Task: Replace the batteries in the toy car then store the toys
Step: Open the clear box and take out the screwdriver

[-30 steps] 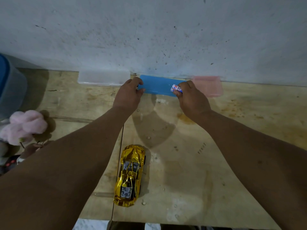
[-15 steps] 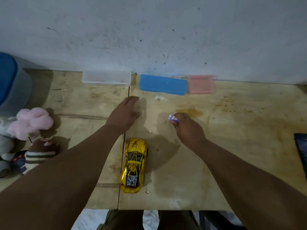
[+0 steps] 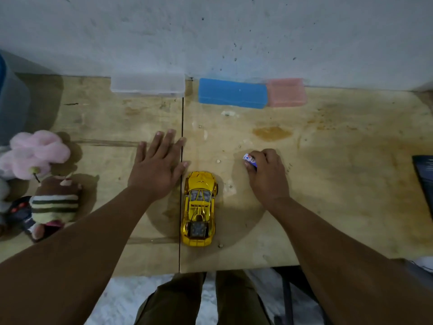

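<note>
Nearest the table edge sits the gold toy car [image 3: 199,208], wheels down, long axis running straight away from the person, nose toward the wall. Left hand [image 3: 155,168] hangs flat and spread just beside its front left corner, empty, the closer of the two. Right hand [image 3: 266,174] is fisted around what looks like batteries [image 3: 249,158] (label blurred), off the car's right front. Beyond, against the wall, the blue case [image 3: 232,93].
</note>
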